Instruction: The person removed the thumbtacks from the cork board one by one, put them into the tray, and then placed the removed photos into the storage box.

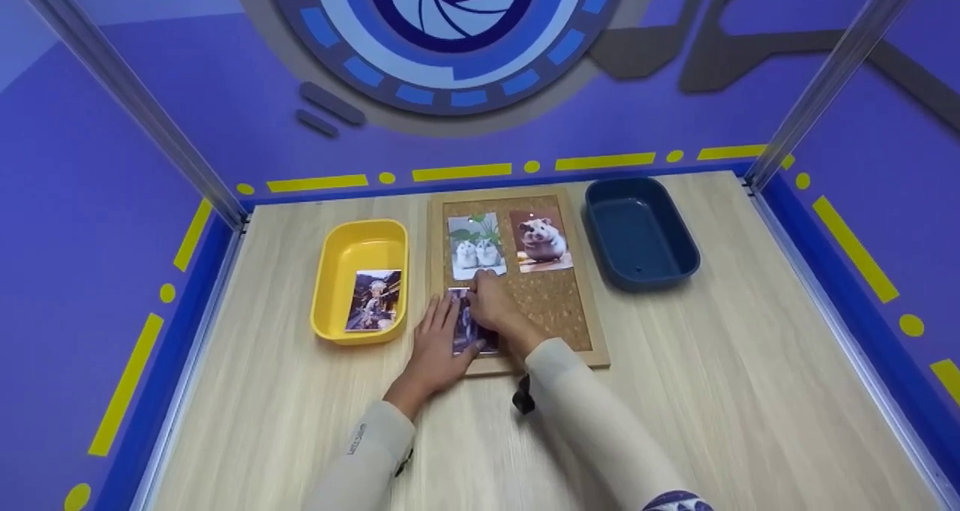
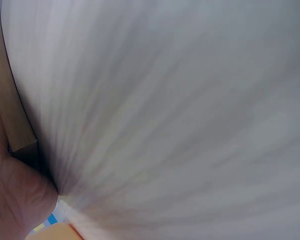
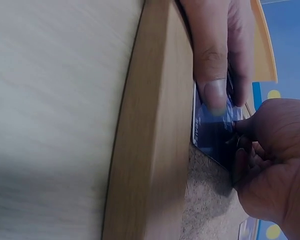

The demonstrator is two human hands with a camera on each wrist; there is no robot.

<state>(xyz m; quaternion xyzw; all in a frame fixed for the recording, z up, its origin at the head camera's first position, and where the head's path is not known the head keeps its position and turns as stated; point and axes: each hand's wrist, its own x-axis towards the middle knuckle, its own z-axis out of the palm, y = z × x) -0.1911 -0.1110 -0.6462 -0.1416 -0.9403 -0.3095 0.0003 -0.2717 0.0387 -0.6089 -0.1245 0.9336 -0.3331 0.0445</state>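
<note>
A dark photo card (image 1: 463,325) lies on the lower left of a wood-framed cork board (image 1: 546,308). My left hand (image 1: 437,344) presses it flat, fingers extended along its left side and the thumb near its bottom edge. At the card's upper part, my right hand (image 1: 493,302) has its fingers curled in against the surface. In the right wrist view, its thumb and finger meet over the card (image 3: 204,131) at a tiny thing, mostly hidden. Above are two fixed pictures: a pair of hamsters (image 1: 478,252) and a single hamster (image 1: 541,242), each with a small pin at its top.
To the left stands a yellow tray (image 1: 322,301) holding another photo card (image 1: 375,299). A dark blue tray (image 1: 637,233) stands right of the board, close to its frame. Blue-purple panels (image 1: 150,121) enclose the wooden tabletop (image 1: 720,391) at the back and sides.
</note>
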